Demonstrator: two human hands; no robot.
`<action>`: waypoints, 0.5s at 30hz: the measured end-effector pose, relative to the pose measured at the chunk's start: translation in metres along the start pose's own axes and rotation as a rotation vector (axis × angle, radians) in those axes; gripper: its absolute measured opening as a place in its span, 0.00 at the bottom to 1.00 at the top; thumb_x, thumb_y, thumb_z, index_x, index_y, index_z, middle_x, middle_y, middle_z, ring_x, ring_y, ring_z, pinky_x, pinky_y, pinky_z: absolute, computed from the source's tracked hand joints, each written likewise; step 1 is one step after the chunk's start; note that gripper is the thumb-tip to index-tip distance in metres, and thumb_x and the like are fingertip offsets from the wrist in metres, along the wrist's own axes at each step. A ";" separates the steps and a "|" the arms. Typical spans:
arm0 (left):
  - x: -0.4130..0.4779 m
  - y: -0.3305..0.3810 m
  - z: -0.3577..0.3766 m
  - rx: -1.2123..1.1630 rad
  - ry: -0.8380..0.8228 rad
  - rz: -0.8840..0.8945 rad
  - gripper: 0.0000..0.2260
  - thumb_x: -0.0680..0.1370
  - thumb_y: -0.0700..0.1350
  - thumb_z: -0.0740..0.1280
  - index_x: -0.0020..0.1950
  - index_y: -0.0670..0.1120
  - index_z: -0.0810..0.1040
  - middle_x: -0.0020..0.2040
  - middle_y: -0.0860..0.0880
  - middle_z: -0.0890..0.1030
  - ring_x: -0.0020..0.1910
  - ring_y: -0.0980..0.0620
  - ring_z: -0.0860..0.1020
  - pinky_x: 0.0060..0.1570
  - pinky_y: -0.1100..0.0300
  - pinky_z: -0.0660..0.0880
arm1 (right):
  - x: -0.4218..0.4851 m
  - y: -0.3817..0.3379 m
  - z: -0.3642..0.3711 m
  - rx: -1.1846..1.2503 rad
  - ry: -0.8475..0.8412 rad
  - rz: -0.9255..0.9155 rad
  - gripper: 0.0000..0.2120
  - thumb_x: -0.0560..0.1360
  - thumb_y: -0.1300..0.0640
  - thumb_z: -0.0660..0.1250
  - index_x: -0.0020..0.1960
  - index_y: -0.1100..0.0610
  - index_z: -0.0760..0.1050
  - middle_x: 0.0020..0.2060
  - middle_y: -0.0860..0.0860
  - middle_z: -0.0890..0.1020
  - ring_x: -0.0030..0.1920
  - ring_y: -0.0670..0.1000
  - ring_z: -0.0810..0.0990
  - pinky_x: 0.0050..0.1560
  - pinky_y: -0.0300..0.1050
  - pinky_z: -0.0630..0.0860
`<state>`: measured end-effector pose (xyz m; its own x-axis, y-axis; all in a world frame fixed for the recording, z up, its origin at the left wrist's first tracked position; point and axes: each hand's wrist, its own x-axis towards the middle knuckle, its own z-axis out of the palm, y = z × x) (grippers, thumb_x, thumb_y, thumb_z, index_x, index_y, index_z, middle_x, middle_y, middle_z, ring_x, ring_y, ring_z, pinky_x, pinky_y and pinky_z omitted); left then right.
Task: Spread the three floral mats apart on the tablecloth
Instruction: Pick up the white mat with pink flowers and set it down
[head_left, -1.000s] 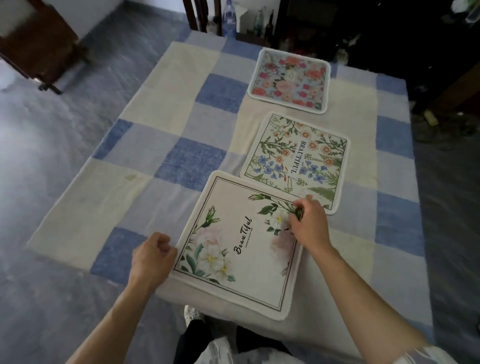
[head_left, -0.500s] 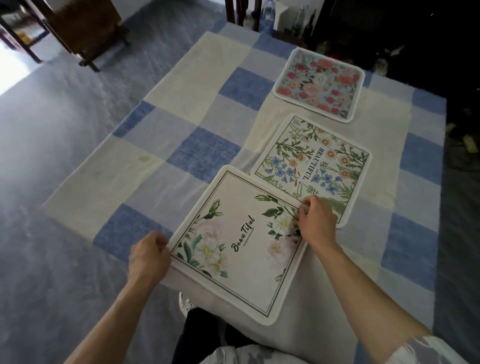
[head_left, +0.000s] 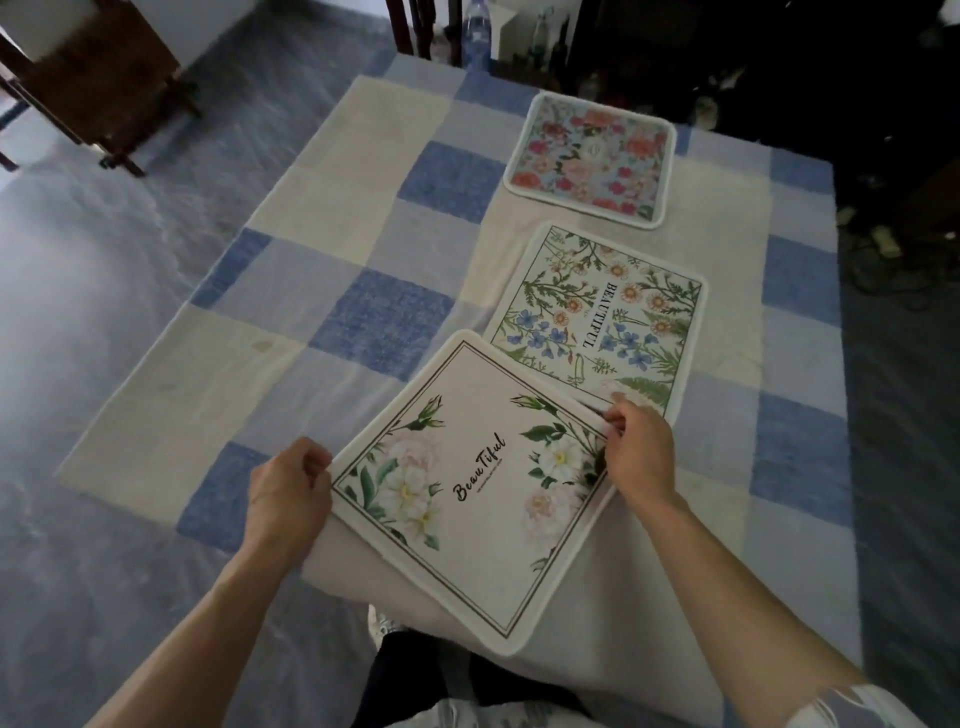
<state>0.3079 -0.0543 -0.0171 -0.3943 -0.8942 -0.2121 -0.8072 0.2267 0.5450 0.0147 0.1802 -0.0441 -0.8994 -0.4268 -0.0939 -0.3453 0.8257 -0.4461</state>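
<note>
Three floral mats lie in a row on the blue-and-cream checked tablecloth (head_left: 363, 218). Nearest me is the white-rose mat (head_left: 478, 483), turned diagonally, its near corner past the table's front edge. My left hand (head_left: 288, 493) grips its left corner and my right hand (head_left: 641, 449) pinches its right corner. Its far right edge overlaps the green-and-blue wildflower mat (head_left: 602, 312) in the middle. The pink-flowered mat (head_left: 592, 156) lies apart at the far end.
A dark wooden chair (head_left: 98, 88) stands on the grey floor at the left. Bottles (head_left: 475, 26) and dark clutter sit beyond the table's far edge. The left half of the tablecloth is bare. My legs are under the near edge.
The camera has shifted. My left hand, a loose fist beside the white-rose mat a second ago, has taken hold of its left corner. The mat has slid slightly toward me.
</note>
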 end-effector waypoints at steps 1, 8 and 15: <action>0.004 0.002 -0.001 0.004 -0.002 0.023 0.09 0.73 0.36 0.67 0.40 0.50 0.77 0.36 0.50 0.81 0.38 0.47 0.78 0.41 0.55 0.74 | -0.003 0.001 0.000 0.009 0.002 0.014 0.09 0.74 0.67 0.68 0.52 0.58 0.81 0.50 0.55 0.82 0.50 0.56 0.80 0.53 0.49 0.78; 0.048 0.020 -0.007 0.022 -0.062 0.248 0.07 0.73 0.36 0.67 0.40 0.48 0.77 0.35 0.48 0.81 0.37 0.46 0.78 0.40 0.55 0.73 | -0.040 0.000 -0.009 0.001 0.076 0.192 0.09 0.74 0.68 0.66 0.49 0.58 0.82 0.48 0.56 0.82 0.48 0.55 0.79 0.50 0.47 0.78; 0.089 0.047 -0.004 0.105 -0.137 0.642 0.06 0.72 0.32 0.67 0.40 0.43 0.78 0.37 0.43 0.80 0.36 0.42 0.77 0.37 0.55 0.71 | -0.106 -0.002 -0.008 0.002 0.130 0.418 0.09 0.74 0.69 0.66 0.49 0.60 0.81 0.47 0.57 0.83 0.48 0.57 0.81 0.50 0.48 0.78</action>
<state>0.2366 -0.1243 -0.0072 -0.8579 -0.5133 0.0241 -0.4288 0.7408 0.5171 0.1088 0.2269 -0.0260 -0.9880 -0.0060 -0.1544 0.0563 0.9168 -0.3953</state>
